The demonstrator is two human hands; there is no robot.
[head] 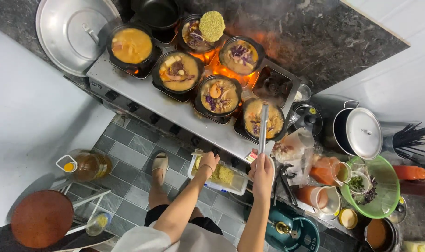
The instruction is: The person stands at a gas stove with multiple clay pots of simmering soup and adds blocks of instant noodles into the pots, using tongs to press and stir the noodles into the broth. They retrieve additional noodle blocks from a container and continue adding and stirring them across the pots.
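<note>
My left hand (208,162) reaches down into a clear plastic tub (238,187) of dried yellow noodle blocks and closes on one block (199,163). My right hand (263,172) grips long metal tongs (263,128) whose tips rest in the nearest black pot of soup (251,114). Several black pots of orange broth with toppings sit on a steel multi-burner stove (142,88). One far pot (192,35) has a round noodle block (212,25) standing on its edge. Flames glow between the pots.
A large steel lid (65,32) leans at the stove's left. At right stand a lidded steel pot (357,133), a green bowl of herbs (385,196), sauce jugs, chopsticks and bottles. An oil bottle (84,165), a red stool (42,218) and my sandalled foot (159,165) are on the tiled floor.
</note>
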